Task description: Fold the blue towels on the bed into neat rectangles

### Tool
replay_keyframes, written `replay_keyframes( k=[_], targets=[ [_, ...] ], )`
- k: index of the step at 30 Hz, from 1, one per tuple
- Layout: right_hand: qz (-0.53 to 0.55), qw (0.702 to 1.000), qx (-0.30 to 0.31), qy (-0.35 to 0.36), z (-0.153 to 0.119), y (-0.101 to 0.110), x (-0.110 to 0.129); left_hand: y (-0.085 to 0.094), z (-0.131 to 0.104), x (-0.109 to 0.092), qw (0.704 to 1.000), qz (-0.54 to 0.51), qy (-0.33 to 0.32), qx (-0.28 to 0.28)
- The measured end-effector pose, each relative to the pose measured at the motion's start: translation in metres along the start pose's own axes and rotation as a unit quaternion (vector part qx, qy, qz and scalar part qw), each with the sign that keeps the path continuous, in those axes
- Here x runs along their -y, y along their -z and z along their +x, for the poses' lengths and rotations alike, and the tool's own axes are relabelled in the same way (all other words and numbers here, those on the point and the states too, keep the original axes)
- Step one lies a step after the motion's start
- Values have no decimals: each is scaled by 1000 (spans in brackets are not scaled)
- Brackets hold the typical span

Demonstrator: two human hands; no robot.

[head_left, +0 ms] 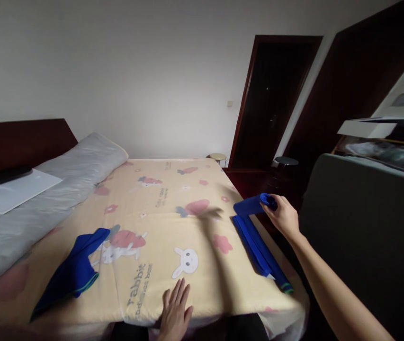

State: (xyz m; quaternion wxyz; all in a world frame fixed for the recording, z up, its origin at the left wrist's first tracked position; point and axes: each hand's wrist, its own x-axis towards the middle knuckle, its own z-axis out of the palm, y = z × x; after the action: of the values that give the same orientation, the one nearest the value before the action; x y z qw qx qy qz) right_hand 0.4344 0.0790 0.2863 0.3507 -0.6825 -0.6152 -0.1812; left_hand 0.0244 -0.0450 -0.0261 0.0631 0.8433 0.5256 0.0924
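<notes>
A plain white wall and a dark wooden doorway (276,99) are backing a bedroom where a bed (159,222) is lying under a pale yellow sheet printed with rabbits and carrots, its dark headboard (20,142) standing at the left. A grey pillow (81,161) is resting along the headboard side, with a flat white board (13,189) lying on it.

The right hand (284,215) is reaching out over the bed's right edge and is closing around one end of a rolled blue cloth (253,204); the grip is wrapping the roll from the outer end, probably so that the turns are staying tight and the roll is not springing open. The roll is hovering just above the far end of a long folded blue strip (260,251), which is lying flat along the bed's right edge, so the roll may be that strip's own end being wound up, though I cannot tell whether the two are joined.

The left hand (175,310) is resting flat and released on the near edge of the bed, fingers spread, holding nothing, seemingly bracing the body while the other arm is stretching. Well apart, on the left of the sheet, a crumpled blue garment (74,272) with a green-trimmed hem is lying loose and unfolded.
</notes>
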Motion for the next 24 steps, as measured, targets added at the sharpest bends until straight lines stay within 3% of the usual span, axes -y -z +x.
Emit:
replay_keyframes(
  k=[3,6,10,12,19,22,24],
  targets=[
    [-113,992,29,-57,-33,-16,-11,-3,0,0,1000,19,6,-13],
    [-190,966,134,-109,-95,-47,-29,-7,-1,0,999,33,2,-32],
    [-203,920,293,-163,-177,-85,-55,-13,-1,3,996,45,-17,-78],
    [-196,913,309,-179,-198,-94,-64,-13,-1,4,993,53,-24,-100],
    [-185,905,309,-224,-195,-94,-81,-6,-3,1,988,85,-35,-124],
    [-171,894,333,-248,-192,-99,-82,-5,-4,0,986,96,-36,-130],
    [-159,897,316,-263,-189,-103,-79,-5,-4,0,985,100,-38,-134]
  ],
)
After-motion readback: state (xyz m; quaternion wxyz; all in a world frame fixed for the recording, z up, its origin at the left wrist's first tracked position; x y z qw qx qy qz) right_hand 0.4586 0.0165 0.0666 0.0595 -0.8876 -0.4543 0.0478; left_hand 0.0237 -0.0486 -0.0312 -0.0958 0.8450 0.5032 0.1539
